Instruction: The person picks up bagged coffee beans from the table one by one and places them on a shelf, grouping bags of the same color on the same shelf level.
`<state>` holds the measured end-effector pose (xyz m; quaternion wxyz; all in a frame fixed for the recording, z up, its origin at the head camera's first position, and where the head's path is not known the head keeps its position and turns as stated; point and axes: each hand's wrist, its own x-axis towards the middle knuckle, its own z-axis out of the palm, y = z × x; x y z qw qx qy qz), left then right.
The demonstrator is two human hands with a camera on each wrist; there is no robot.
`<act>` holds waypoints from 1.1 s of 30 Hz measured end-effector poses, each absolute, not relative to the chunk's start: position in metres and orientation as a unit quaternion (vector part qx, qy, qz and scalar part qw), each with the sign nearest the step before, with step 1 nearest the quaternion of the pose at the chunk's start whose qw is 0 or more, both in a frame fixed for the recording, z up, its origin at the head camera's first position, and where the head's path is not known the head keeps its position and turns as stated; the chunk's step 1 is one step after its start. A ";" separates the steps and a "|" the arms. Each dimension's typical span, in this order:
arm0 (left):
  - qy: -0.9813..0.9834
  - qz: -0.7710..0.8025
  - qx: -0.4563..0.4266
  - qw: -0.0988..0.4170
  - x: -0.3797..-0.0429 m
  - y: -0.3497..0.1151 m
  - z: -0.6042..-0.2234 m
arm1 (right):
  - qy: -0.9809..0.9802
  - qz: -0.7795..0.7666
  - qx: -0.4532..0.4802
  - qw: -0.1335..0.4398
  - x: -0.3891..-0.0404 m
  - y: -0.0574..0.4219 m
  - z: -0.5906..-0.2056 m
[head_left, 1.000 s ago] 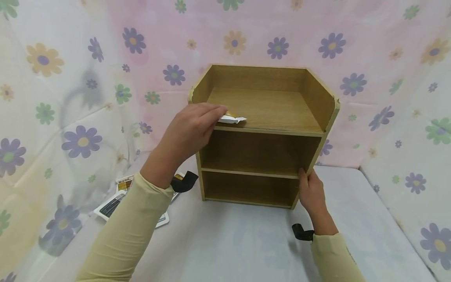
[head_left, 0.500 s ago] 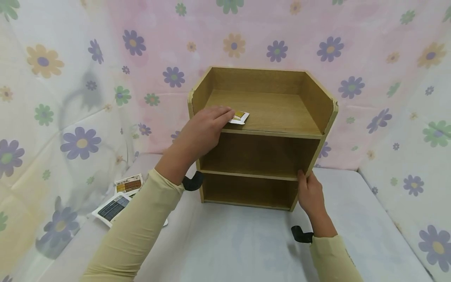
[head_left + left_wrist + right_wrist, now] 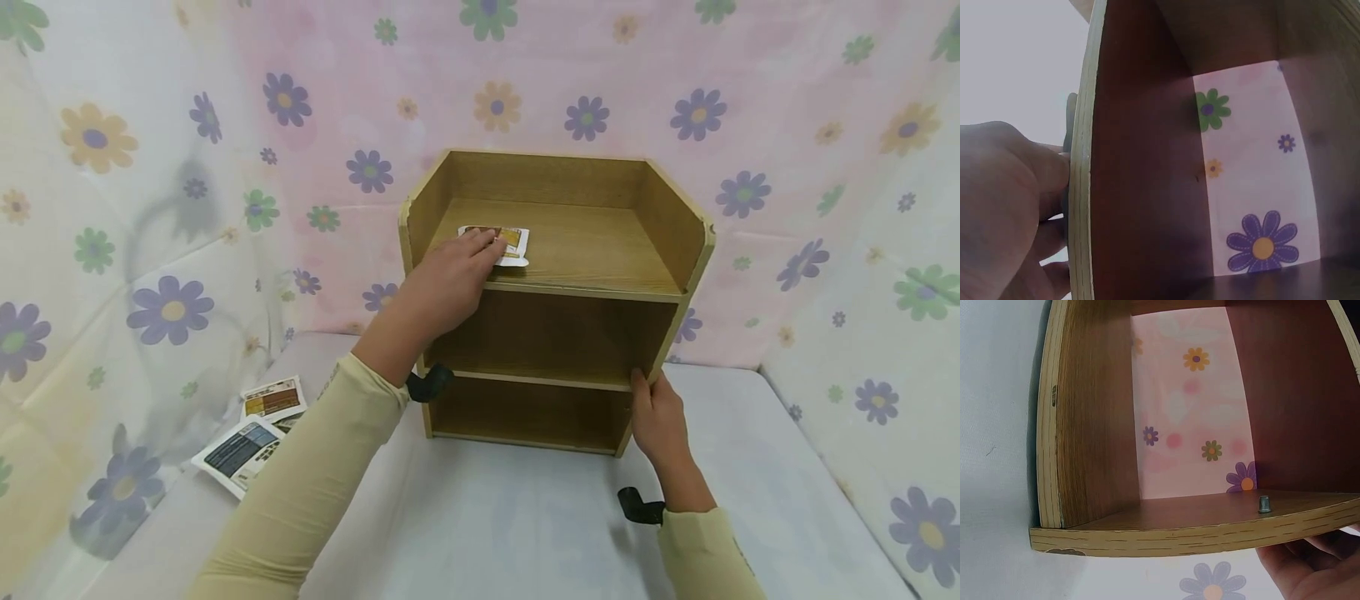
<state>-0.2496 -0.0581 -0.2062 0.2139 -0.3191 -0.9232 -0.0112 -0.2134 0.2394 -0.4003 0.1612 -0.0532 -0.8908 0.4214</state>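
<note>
A small wooden shelf unit (image 3: 562, 382) with an upper tray and two compartments below stands on the table. On its upper board lies a flat white packet (image 3: 516, 240) with a brown and yellow print. My left hand (image 3: 448, 282) reaches over the front edge, its extended fingers resting on that packet and covering part of it. Low on the right side, my right hand (image 3: 662, 421) grips the shelf's side panel. Part of this hand (image 3: 1325, 569) shows beneath the panel in the right wrist view. In the left wrist view, my left hand (image 3: 1000, 200) is beside the board's edge.
Several more printed packets lie at the left of the table, including a brown one (image 3: 273, 400) and a dark-labelled one (image 3: 238, 454), partly behind my left sleeve. A metal peg (image 3: 1264, 504) sticks out inside the shelf. Flowered cloth (image 3: 322, 150) surrounds the table (image 3: 517, 525).
My left hand has lowered the packet from a tilted hold to flat on the upper board. More of the packet shows now. The right hand has kept its grip on the side panel.
</note>
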 end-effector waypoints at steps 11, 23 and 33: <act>-0.944 -0.045 -0.295 0.143 -0.253 -0.056 -0.196 | -0.891 0.421 -0.052 0.159 -0.213 0.238 -0.401; -0.945 -0.062 -0.295 0.129 -0.258 -0.056 -0.195 | -0.890 0.426 -0.059 0.153 -0.212 0.238 -0.401; -0.939 -0.062 -0.299 0.156 -0.254 -0.062 -0.197 | -0.888 0.425 -0.047 0.170 -0.214 0.239 -0.403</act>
